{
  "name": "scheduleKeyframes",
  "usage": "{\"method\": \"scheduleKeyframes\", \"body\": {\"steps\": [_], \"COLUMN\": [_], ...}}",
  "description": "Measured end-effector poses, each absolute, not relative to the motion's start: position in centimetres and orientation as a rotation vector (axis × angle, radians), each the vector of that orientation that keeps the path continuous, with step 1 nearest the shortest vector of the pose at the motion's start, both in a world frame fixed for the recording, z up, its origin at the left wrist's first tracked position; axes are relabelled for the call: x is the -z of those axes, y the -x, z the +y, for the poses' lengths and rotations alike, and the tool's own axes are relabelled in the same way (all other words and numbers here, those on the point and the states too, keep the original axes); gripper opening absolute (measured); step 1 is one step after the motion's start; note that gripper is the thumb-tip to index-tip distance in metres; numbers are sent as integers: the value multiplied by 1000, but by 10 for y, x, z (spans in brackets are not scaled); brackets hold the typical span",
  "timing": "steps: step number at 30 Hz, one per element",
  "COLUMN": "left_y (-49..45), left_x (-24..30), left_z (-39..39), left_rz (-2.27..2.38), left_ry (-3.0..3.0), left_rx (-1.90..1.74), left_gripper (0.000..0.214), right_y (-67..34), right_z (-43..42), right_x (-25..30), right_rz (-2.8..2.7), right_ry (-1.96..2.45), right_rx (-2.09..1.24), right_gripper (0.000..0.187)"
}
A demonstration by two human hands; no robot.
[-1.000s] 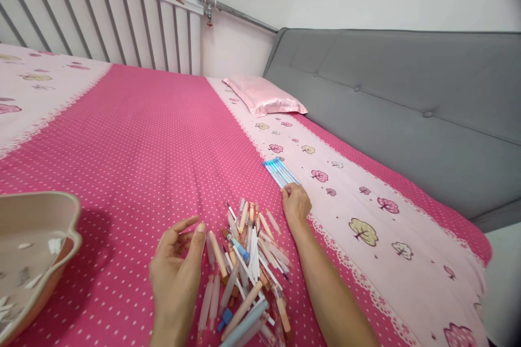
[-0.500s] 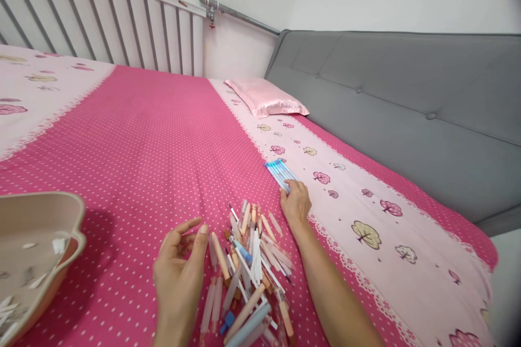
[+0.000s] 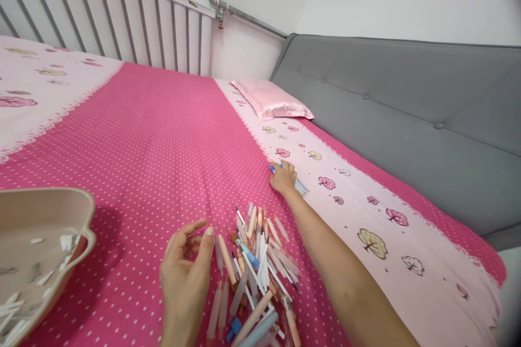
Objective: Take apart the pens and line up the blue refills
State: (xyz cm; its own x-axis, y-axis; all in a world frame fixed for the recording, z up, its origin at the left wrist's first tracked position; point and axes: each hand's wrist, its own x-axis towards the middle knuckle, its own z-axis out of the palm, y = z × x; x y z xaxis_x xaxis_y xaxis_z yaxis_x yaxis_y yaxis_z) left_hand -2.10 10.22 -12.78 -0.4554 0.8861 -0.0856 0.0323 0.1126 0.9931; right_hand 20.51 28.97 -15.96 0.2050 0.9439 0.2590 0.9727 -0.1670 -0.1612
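Observation:
My right hand (image 3: 284, 177) is stretched out over a row of light-blue pens (image 3: 301, 186) lying side by side on the bed. Its fingers curl around the row near the bright blue ends, covering most of it. My left hand (image 3: 188, 255) hovers at the left edge of a loose heap of pen parts (image 3: 260, 271), with thumb and fingers apart and nothing between them. Peach, clear pink, white and blue barrels, thin white refills and small caps are jumbled in that heap. A blue piece (image 3: 250, 256) rests on top.
A beige tray (image 3: 90, 211) with small white pieces inside stands at the left. Under everything is a pink dotted bedsheet (image 3: 163, 135). Farther back are a pink pillow (image 3: 272, 98), a grey padded headboard (image 3: 399, 87), a white radiator (image 3: 134, 21) and a pipe (image 3: 252, 19).
My right hand has moved forward along the row of pens, from their near ends to the blue far ends. My left hand has kept its pose. The view has shifted slightly.

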Motion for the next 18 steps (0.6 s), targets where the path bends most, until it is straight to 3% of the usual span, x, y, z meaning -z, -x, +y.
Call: {"method": "scheduleKeyframes", "body": {"steps": [18], "left_y": [23], "left_x": [133], "left_z": [102], "left_rz": [1639], "left_ry": [-965], "left_rx": [-1422], "left_gripper": [49], "right_y": [-206], "right_z": [295], "right_x": [165], "right_rz": [-1785], "right_ry": [2244], "right_rx": [75], "right_gripper": [40]}}
